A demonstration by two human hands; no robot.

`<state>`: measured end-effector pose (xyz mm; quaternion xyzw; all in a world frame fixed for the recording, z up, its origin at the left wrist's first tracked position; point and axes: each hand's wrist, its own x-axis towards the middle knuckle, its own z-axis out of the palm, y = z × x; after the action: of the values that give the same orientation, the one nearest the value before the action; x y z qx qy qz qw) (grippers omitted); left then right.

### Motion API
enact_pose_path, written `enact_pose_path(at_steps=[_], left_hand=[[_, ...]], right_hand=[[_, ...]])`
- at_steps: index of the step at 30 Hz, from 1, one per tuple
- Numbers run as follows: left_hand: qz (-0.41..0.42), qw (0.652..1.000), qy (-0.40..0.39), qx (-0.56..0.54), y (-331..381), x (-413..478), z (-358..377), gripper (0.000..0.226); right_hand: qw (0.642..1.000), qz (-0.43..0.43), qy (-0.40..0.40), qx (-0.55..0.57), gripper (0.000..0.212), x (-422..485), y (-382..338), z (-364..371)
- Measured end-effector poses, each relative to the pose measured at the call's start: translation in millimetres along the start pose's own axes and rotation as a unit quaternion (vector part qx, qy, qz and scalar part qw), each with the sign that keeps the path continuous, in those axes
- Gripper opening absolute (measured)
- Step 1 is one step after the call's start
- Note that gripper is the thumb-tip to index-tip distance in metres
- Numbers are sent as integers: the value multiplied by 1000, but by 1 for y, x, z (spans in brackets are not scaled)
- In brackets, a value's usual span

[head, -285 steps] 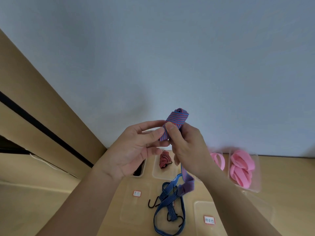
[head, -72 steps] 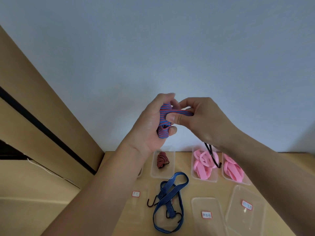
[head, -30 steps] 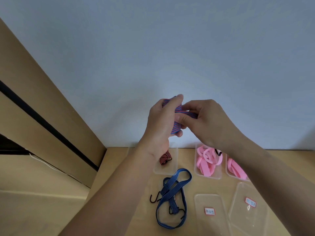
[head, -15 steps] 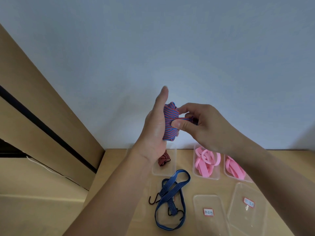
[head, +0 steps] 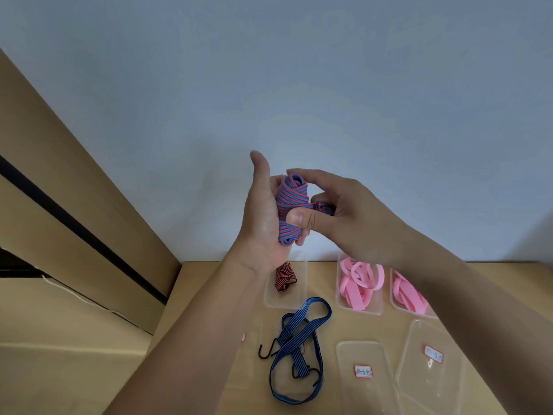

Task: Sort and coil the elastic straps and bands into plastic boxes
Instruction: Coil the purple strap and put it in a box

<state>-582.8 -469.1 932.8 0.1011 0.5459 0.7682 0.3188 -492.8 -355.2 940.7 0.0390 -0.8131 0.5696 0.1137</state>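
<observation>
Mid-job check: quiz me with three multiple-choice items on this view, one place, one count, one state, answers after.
1. Where is the dark blue striped strap with black hooks? A in a box; B loose on the wooden table; C in a hand.
2. How many clear plastic boxes hold pink bands? A one; B two; C four.
3. The blue-and-red striped elastic strap is: A coiled in the left hand; B flat on the table; C boxed.
Answers: 1B, it sprawls before the boxes; 2B, two neighbouring boxes show pink; 3A, the right hand pinches its end.
</observation>
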Motion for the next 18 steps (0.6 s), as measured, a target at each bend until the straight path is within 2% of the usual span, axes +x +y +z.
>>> enact_pose_path(at_steps=[4, 6, 10, 13, 18], left_hand=[[-14, 998, -52, 22, 5, 1, -5, 80], [-7, 998, -47, 47, 7, 1, -3, 77], [49, 988, 24, 143, 3, 0, 8, 65], [91, 980, 26, 177, -4, -4, 10, 59], [102, 982, 52, 149, -4, -3, 10, 35]], right_hand=[[998, 9, -50, 34, 28, 3, -3, -7], [998, 7, -43, 40, 24, 4, -2, -7], [996, 22, 55, -59, 27, 5, 6, -7], [985, 35, 115, -122, 29, 3, 10, -4], [976, 36, 87, -194, 44, 2, 1, 3]])
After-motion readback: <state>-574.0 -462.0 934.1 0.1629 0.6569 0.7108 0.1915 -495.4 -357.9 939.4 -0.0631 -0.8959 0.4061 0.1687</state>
